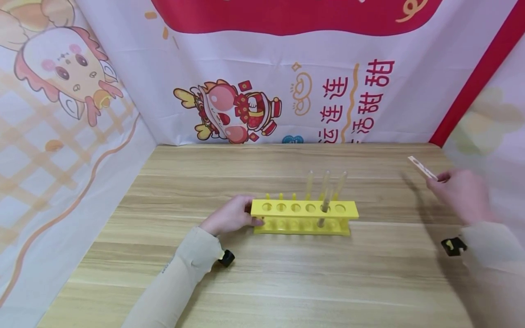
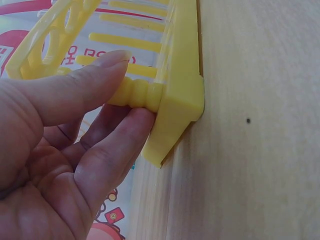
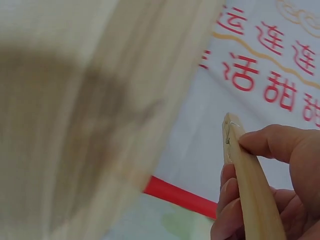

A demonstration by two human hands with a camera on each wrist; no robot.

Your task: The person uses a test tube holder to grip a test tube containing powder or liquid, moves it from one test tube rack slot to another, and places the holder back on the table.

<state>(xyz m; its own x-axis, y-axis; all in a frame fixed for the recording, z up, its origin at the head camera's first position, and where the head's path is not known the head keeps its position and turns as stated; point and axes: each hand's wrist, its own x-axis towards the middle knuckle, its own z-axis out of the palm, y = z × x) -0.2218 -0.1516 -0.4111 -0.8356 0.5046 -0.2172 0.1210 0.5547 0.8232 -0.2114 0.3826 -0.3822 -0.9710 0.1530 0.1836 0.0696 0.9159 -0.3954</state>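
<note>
A yellow test tube rack [image 1: 303,209] stands upright on the wooden table. My left hand [image 1: 234,214] pinches its left end; in the left wrist view, thumb and fingers [image 2: 115,145] close round the ridged end post [image 2: 137,92]. One clear test tube [image 1: 326,200] leans in a hole toward the rack's right side. Behind it, three more clear tubes [image 1: 309,182] sit over the back pegs. Off to the right, above the table, my right hand [image 1: 463,193] grips a wooden test tube holder [image 1: 422,167]. Its metal spring [image 3: 228,132] shows in the right wrist view, with nothing visibly clamped.
The wooden table [image 1: 287,282] ends at a printed white and red cloth [image 1: 254,59] along the back. Similar cloth hangs at the left [image 1: 74,150] and the right. Black wrist straps [image 1: 226,258] show below both sleeves.
</note>
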